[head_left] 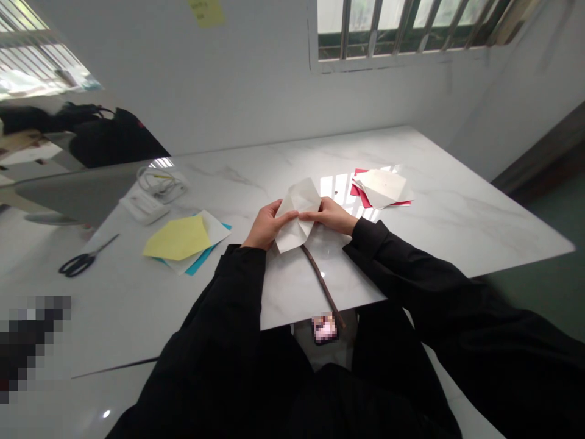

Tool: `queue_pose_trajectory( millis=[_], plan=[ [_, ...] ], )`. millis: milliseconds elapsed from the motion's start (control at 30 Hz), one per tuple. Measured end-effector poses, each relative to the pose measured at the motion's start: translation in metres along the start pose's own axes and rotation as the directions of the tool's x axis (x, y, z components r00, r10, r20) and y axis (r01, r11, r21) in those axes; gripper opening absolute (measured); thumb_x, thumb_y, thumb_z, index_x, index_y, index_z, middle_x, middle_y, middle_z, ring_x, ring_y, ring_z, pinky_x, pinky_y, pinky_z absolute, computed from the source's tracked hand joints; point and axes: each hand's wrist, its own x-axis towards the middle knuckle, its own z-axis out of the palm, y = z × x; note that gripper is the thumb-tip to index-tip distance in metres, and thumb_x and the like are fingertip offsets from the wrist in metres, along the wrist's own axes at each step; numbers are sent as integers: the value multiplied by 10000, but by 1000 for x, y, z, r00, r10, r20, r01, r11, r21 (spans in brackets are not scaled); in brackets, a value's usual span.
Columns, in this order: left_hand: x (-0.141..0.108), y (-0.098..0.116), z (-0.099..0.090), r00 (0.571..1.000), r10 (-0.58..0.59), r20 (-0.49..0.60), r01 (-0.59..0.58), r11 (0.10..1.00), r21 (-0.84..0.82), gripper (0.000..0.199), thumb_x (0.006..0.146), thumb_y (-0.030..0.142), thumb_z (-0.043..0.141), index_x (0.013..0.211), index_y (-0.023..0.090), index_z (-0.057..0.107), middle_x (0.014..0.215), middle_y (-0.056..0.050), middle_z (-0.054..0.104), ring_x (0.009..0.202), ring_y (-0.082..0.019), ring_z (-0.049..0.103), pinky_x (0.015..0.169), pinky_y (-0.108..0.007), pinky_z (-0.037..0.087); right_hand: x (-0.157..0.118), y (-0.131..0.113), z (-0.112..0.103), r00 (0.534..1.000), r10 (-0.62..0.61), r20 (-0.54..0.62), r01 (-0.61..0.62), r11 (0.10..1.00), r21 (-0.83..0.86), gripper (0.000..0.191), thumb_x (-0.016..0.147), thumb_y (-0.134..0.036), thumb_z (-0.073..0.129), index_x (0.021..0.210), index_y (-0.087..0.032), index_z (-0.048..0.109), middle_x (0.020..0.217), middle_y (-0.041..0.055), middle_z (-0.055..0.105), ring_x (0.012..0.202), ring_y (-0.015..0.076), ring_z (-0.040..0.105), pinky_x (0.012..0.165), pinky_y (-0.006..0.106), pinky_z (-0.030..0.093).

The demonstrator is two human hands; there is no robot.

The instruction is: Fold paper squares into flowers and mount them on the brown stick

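Note:
A creased sheet of white paper (299, 198) is held up over the table between both hands. My left hand (266, 224) grips its left side, with the thumb pressed on the paper's middle. On the other side, my right hand (334, 214) pinches the sheet, its thumb meeting the left one near the centre fold. Below the paper, a thin brown stick (322, 283) runs down past the table's front edge; its upper end is hidden, and whether it touches the paper I cannot tell.
Yellow, white and blue papers (178, 238) lie to the left, near black-handled scissors (82, 262) and a white power strip (145, 204) with its cable. Cream and red papers (382, 186) lie at the right. The marble-patterned table (457, 201) meets the wall behind.

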Motion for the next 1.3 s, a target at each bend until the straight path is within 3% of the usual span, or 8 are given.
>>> queue_pose_trajectory(
  millis=[167,333,500,667,1033,1167,1300],
  plan=[
    [2,-3,-1,999,2,-39,-3,1000,-11,591,641,475,943,1080,129,749,904,-53,765,724,-190,660,648,-272,524,3,3,0,999,48,-15,-47,997,63,456,777,-561,857,827,-131,711,698,26,640,634,136,536,584,274,432],
    [2,-4,-1,997,29,-76,-29,1000,-7,586,650,479,934,1082,127,756,939,-66,773,745,-191,660,668,-276,531,7,8,2,999,37,-16,-34,984,177,429,748,-499,885,918,-133,740,808,48,708,663,128,574,613,265,472],
    [-1,-1,4,998,8,-70,-10,1000,-25,596,639,478,933,1087,131,749,928,-64,774,734,-196,665,659,-282,532,3,5,2,998,44,-45,-42,998,54,464,765,-569,864,786,-133,707,676,26,637,621,131,536,585,278,450],
    [-2,1,6,998,3,-67,-4,1000,-19,578,656,493,929,1068,132,746,896,-60,765,712,-189,659,636,-274,520,1,4,2,997,37,-74,-37,999,3,489,793,-606,841,782,-140,696,650,24,614,607,136,529,559,281,413],
    [0,-1,10,1000,-26,2,26,995,-98,671,774,665,824,1179,143,702,957,-98,778,727,-197,675,642,-291,537,3,6,4,996,41,-81,-37,998,43,486,772,-607,862,815,-149,703,687,31,635,606,134,513,543,288,425],
    [-1,2,11,999,-26,-40,19,986,-165,535,800,520,793,1196,170,707,1045,-113,782,777,-222,699,659,-310,556,2,2,4,994,62,-91,-58,997,41,448,781,-570,854,801,-147,705,707,42,647,621,137,520,548,289,438],
    [-1,3,7,1000,-23,-12,22,998,-64,477,738,386,770,1162,177,711,919,-48,756,704,-194,647,614,-280,504,1,1,4,993,68,-98,-65,997,32,466,774,-580,863,768,-149,687,674,33,624,600,132,512,532,286,438]
  ],
)
